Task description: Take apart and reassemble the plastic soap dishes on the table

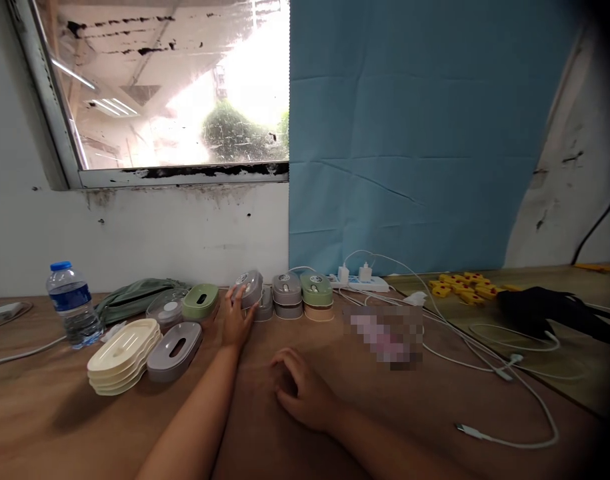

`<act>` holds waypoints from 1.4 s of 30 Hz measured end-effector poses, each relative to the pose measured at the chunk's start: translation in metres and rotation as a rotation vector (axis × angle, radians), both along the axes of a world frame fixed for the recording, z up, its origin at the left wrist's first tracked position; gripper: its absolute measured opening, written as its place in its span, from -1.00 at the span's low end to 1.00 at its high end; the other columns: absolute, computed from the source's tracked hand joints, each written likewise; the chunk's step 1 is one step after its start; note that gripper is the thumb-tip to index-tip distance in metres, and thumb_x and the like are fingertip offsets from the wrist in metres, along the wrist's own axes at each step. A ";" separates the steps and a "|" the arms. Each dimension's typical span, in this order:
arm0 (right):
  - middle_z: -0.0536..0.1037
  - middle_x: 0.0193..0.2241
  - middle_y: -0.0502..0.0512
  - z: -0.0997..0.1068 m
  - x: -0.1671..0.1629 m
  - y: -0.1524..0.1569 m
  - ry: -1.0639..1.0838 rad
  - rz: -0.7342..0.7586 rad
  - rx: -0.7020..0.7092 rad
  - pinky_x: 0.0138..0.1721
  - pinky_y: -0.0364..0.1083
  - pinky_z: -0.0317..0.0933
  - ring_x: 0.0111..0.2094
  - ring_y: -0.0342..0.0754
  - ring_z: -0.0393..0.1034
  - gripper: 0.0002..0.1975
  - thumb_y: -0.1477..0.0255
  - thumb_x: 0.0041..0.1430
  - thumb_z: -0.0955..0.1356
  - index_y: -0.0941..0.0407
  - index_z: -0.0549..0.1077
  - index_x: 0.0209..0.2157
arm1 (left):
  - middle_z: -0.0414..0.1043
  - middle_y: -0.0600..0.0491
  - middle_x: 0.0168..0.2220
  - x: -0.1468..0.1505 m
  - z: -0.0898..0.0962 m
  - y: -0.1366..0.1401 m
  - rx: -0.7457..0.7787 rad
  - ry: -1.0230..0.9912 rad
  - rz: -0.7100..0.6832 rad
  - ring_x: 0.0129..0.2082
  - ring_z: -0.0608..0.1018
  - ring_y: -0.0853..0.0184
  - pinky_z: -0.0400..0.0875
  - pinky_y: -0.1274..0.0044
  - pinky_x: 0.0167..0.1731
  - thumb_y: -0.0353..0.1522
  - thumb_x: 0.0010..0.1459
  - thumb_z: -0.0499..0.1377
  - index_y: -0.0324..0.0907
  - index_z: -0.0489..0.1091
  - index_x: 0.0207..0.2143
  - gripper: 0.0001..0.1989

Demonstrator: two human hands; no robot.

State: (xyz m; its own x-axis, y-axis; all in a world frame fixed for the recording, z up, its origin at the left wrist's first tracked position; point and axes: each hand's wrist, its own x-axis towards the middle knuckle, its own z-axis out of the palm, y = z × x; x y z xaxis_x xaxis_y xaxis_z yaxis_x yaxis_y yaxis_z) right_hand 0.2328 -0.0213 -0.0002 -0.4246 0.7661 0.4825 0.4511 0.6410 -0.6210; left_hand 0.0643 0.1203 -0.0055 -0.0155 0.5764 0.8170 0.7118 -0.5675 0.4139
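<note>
My left hand (237, 320) reaches to the back of the table, fingers and thumb around a grey oval lidded box (251, 287). That box is tilted and sits over another grey box (265, 305), partly hidden behind my hand. To its right stand two stacked pairs: a grey box (287, 287) on top of a grey one, and a green box (317, 288) on top of a beige one. My right hand (305, 390) rests on the table nearer me, fingers loosely curled with a gap to the thumb and nothing in it.
Left of my arm are a grey oval piece with a slot (167, 367), a green one (195, 307), a stack of cream trays (119, 353) and a water bottle (73, 313). White cables (485, 363), a power strip (377, 285) and yellow pieces (459, 287) lie to the right.
</note>
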 end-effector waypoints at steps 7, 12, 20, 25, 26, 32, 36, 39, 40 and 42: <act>0.11 0.00 0.16 -0.015 0.006 0.017 0.319 -0.225 0.088 0.09 0.10 -0.02 0.06 0.05 0.05 -0.50 0.53 -0.06 0.27 0.05 0.08 -0.04 | 0.05 -0.08 0.07 -0.027 0.002 -0.070 -0.072 -0.220 -0.159 0.11 0.16 0.21 0.07 0.29 0.08 -0.27 0.09 0.08 -0.08 0.03 0.08 -0.51; 0.13 0.04 0.15 -0.018 0.010 0.030 0.526 -0.211 -0.086 0.06 0.11 0.04 0.05 0.04 0.13 -0.48 0.33 0.03 0.28 0.00 0.03 0.03 | 0.06 -0.10 0.06 -0.048 0.004 -0.114 -0.260 -0.065 -0.480 0.08 0.22 0.18 0.18 0.33 0.02 -0.29 0.07 0.11 -0.07 0.05 0.05 -0.52; 0.14 0.10 0.16 -0.001 0.020 0.021 0.099 0.051 0.001 0.11 0.07 -0.05 0.13 0.13 0.01 -0.39 0.21 -0.19 0.43 0.03 0.31 -0.03 | 0.08 -0.09 0.00 -0.054 0.007 -0.127 -0.390 0.474 -0.727 -0.01 0.29 0.21 0.26 0.43 -0.06 -0.26 -0.11 0.23 -0.11 0.22 -0.10 -0.53; 0.27 0.00 0.19 -0.001 0.027 0.022 0.094 0.107 -0.100 0.05 0.05 0.06 0.04 0.10 0.16 -0.37 0.16 -0.17 0.42 0.08 0.29 -0.03 | -0.04 -0.12 0.10 -0.035 0.010 -0.138 -0.487 0.328 -0.627 0.06 0.22 0.11 0.23 0.35 -0.02 -0.19 -0.32 0.32 -0.12 0.11 0.01 -0.21; 0.29 -0.02 0.19 -0.001 0.027 0.020 0.102 0.100 -0.100 0.03 0.04 0.08 0.02 0.09 0.18 -0.38 0.16 -0.14 0.40 0.08 0.27 -0.02 | -0.01 -0.13 0.09 -0.030 0.009 -0.141 -0.494 0.272 -0.592 0.07 0.21 0.10 0.21 0.33 -0.01 -0.18 -0.30 0.31 -0.12 0.07 0.03 -0.19; 0.29 -0.05 0.17 0.006 0.030 0.002 0.063 -0.001 -0.079 -0.01 0.05 0.12 -0.02 0.09 0.20 -0.43 0.21 -0.06 0.37 0.06 0.23 0.01 | 0.23 -0.10 -0.02 -0.015 0.003 -0.149 -0.499 0.133 -0.502 -0.03 0.34 0.14 0.26 0.32 -0.05 -0.26 -0.24 0.28 -0.13 0.06 0.01 -0.26; 0.25 0.00 0.17 0.015 0.036 -0.003 0.052 0.030 -0.029 0.03 0.05 0.08 0.03 0.12 0.14 -0.35 0.21 -0.11 0.40 0.06 0.19 0.04 | 0.20 -0.10 0.00 -0.022 0.010 -0.148 -0.395 0.166 -0.524 0.00 0.32 0.16 0.26 0.34 -0.04 -0.27 -0.19 0.25 -0.12 -0.01 0.03 -0.28; 0.23 0.04 0.19 0.017 0.040 -0.004 0.145 0.083 -0.043 0.03 0.05 0.07 0.05 0.12 0.14 -0.31 0.17 -0.07 0.36 0.07 0.12 0.09 | 0.12 -0.15 0.05 -0.030 0.017 -0.146 -0.258 0.280 -0.546 0.06 0.24 0.11 0.21 0.30 0.00 -0.23 -0.16 0.23 -0.14 -0.03 0.06 -0.26; 0.24 0.03 0.20 0.017 0.040 -0.004 0.192 0.110 -0.058 0.02 0.05 0.08 0.04 0.11 0.16 -0.33 0.15 -0.04 0.33 0.07 0.11 0.09 | 0.09 -0.17 0.06 -0.032 0.019 -0.145 -0.217 0.348 -0.562 0.07 0.22 0.08 0.21 0.30 0.00 -0.20 -0.18 0.23 -0.15 0.00 0.06 -0.25; 0.29 0.00 0.20 0.017 0.038 -0.007 0.260 0.170 -0.081 -0.01 0.04 0.10 0.01 0.09 0.20 -0.38 0.10 0.01 0.27 0.09 0.14 0.06 | 0.06 -0.21 0.08 -0.035 0.023 -0.144 -0.171 0.480 -0.575 0.02 0.28 0.08 0.25 0.32 -0.03 -0.15 -0.19 0.23 -0.18 0.08 0.03 -0.28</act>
